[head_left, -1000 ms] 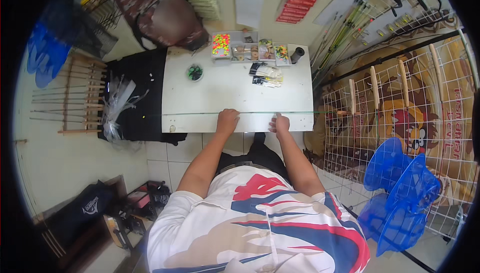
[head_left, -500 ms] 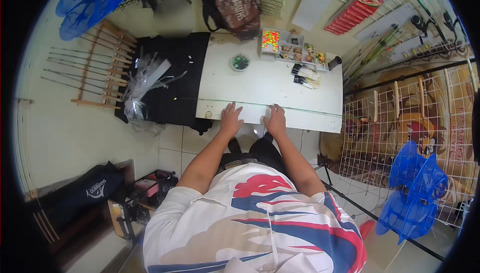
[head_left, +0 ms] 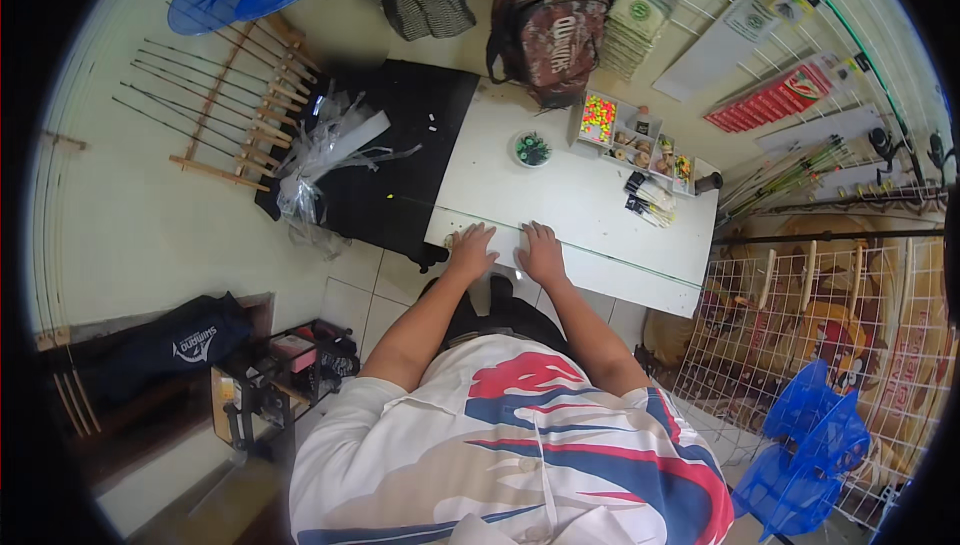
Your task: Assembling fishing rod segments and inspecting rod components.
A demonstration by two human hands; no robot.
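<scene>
My left hand (head_left: 471, 251) lies flat at the front edge of the white table (head_left: 600, 180), fingers spread, holding nothing. A short way to its right, my right hand (head_left: 541, 252) rests on the same edge, palm down and open. A long thin green rod (head_left: 620, 257) runs across the table just beyond my hands. My fingertips come close to it, but whether they touch it I cannot tell. The rod's yellowish tip (head_left: 390, 197) reaches over the black cloth (head_left: 440, 125) on the left.
Farther back are a round bowl (head_left: 531, 150) of small green items, a divided tray (head_left: 640, 150) with colourful beads, and small black-topped packets (head_left: 650, 198). Clear plastic wrap (head_left: 310, 170) lies by a wooden rod rack (head_left: 270, 130). A camouflage backpack (head_left: 550, 30) hangs behind; a wire grid (head_left: 790, 305) stands right.
The view has turned, so the table now looks slanted and shifted to the right. My hands stay at its front edge, both open.
</scene>
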